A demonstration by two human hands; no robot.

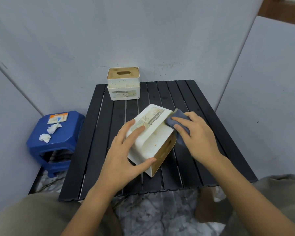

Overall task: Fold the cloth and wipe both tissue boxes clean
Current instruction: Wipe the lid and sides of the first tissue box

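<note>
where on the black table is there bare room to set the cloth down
Bare slats lie right of the upright tissue box along the back of the black table, and along the near edge. The middle is crowded by the tipped tissue box and both hands.

Tipped tissue box (152, 133) mid-table (203, 133), upright tissue box (123, 83) behind, stool (58, 132) left.
</note>
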